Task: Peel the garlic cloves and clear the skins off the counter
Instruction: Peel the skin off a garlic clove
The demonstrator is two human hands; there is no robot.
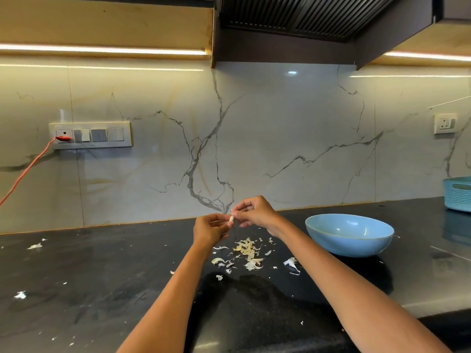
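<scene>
L hand (209, 229) & R hand (252, 212) both pinch one small pale garlic clove (231, 218) w/ curled fingertips, above skins (246, 253) on counter (102, 276).

No legible text, labels, numbers anywhere

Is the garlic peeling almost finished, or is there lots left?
Some peeling looks done: a pile of skins lies on the black counter. Right now the left hand and right hand hold one garlic clove between them. Still left: sweeping up the skins. What the blue bowl holds isn't visible.
</scene>
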